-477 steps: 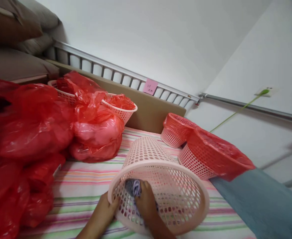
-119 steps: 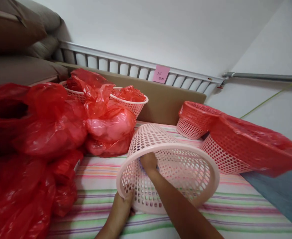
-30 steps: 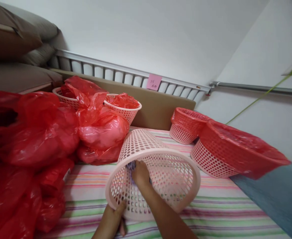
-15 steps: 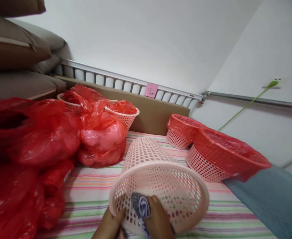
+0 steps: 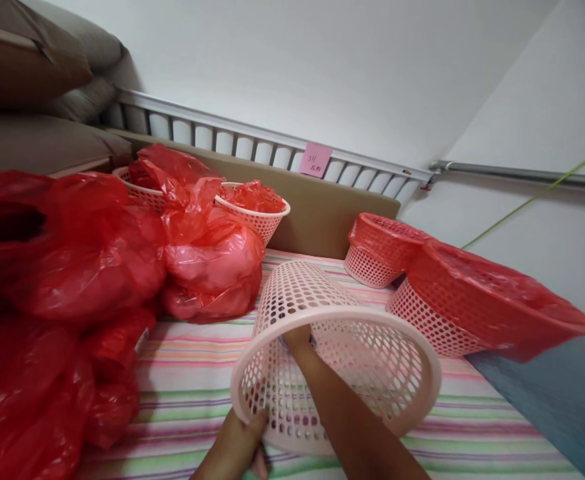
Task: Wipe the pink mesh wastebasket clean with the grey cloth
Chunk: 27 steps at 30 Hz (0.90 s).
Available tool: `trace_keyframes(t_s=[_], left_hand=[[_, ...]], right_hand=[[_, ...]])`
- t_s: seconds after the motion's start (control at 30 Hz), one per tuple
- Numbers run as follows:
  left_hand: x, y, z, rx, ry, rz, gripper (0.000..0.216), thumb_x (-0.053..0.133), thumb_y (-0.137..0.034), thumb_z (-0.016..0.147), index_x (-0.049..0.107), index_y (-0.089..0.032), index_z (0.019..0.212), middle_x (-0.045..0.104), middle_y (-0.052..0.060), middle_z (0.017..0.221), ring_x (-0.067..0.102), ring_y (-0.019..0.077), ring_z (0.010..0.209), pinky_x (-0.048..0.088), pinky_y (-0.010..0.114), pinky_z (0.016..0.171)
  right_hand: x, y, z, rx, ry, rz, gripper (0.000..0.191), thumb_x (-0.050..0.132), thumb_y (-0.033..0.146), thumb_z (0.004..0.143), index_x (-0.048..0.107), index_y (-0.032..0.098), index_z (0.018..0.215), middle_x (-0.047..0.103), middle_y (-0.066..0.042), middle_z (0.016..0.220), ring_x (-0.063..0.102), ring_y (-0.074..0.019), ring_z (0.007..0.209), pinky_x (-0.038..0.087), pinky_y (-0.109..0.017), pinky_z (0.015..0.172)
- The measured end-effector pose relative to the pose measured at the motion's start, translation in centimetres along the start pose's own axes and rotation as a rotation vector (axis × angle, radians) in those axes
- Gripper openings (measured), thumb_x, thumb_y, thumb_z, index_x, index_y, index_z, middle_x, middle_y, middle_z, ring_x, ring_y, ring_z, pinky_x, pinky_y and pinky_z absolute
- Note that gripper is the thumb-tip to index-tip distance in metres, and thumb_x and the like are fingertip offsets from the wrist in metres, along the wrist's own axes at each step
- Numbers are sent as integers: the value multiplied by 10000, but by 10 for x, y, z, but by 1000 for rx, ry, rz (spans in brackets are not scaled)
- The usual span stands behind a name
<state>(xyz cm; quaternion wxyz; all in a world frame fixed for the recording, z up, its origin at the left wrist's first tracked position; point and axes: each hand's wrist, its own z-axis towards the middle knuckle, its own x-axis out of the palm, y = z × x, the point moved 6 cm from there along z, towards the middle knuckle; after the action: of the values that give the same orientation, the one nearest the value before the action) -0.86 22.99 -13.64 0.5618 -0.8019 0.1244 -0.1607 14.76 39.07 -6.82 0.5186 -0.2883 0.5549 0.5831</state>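
Note:
A pale pink perforated plastic basket [image 5: 397,317] lies on its side on a striped sheet [image 5: 192,353], its wide mouth facing me. At the lower left of its rim, my left hand [image 5: 245,433] is closed, with the thumb inside the edge. My right arm reaches through the mouth, and my right hand [image 5: 298,337] is deep inside near the upper left wall. Its fingers are largely hidden by the rim and the mesh. A scrap of the grey-purple cloth [image 5: 283,343] shows beside that hand, against the basket's inner wall.
Filled red plastic bags [image 5: 212,267] crowd the left side, with a white basket [image 5: 257,223] behind them. Two baskets lined with red bags, one small [image 5: 372,267] and one larger [image 5: 437,320], stand at right. A brown headboard [image 5: 312,227] closes the back; cushions [image 5: 27,143] are stacked at left.
My right hand has pushed from the basket's mouth deeper inside, carrying the cloth with it. My left hand keeps its hold on the rim. The view has shifted slightly.

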Motion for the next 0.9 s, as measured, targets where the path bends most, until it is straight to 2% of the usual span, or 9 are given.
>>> trace_keyframes(t_s=[0.13,0.23,0.37,0.43,0.5,0.57,0.67,0.77,0.9], left_hand=[[1,10,6,3,15,-16,900,495,-648,781,275,-66,1431,555,-53,349,532,159,299,414,214,349],[2,15,10,1,9,-16,954,471,-693,767,266,-30,1422,536,-53,323,517,158,286,421,219,337],[0,9,8,43,-28,23,934,493,-736,721,415,-25,1321,564,-16,346,555,170,316,422,215,333],[-4,1,5,52,-41,44,883,491,-738,720,477,-45,1266,561,-12,348,555,172,315,409,211,326],[-14,-9,3,80,-70,66,825,498,-724,727,525,-54,1207,609,18,409,550,160,315,392,202,320],[-25,-17,0,136,-120,83,794,505,-707,736,535,-54,1187,675,61,518,551,142,318,383,195,320],[-33,-20,-1,160,-167,91,852,473,-708,755,432,-63,1310,683,47,547,542,132,296,367,189,312],[-25,-14,-1,125,-128,95,877,442,-704,771,357,-71,1371,647,5,492,540,138,282,368,193,310],[-19,-11,-2,82,-125,117,842,422,-696,780,420,-54,1325,627,3,440,532,148,286,346,199,305]], right_hand=[[-5,1,-20,-11,30,-10,352,435,142,845,631,163,1137,650,-121,1171,535,-247,1174,360,-334,998],[-11,-1,-70,-6,63,-31,362,495,111,765,647,124,1093,660,-153,1088,585,-274,1075,422,-339,919],[-17,-8,-150,-43,161,-43,456,545,60,637,659,174,1064,645,-126,1085,582,-268,1056,430,-319,913],[-22,-15,-176,-47,212,-29,540,546,38,594,649,204,1097,627,-116,1153,563,-263,1106,412,-319,951],[-28,-21,-188,-43,243,0,562,552,35,575,648,210,1100,620,-111,1184,556,-263,1129,397,-323,977],[-33,-23,-186,-9,227,49,532,552,50,589,647,202,1090,635,-106,1155,570,-257,1112,405,-314,965],[-35,-15,-171,59,132,140,452,523,89,669,631,207,1092,660,-89,1078,599,-233,1057,434,-288,911],[-23,1,-147,84,63,87,381,529,122,713,631,193,1073,659,-110,1055,608,-254,1025,451,-308,868],[-8,12,-93,106,-7,-65,299,536,183,764,646,151,1040,668,-150,1014,628,-282,950,466,-344,794]])
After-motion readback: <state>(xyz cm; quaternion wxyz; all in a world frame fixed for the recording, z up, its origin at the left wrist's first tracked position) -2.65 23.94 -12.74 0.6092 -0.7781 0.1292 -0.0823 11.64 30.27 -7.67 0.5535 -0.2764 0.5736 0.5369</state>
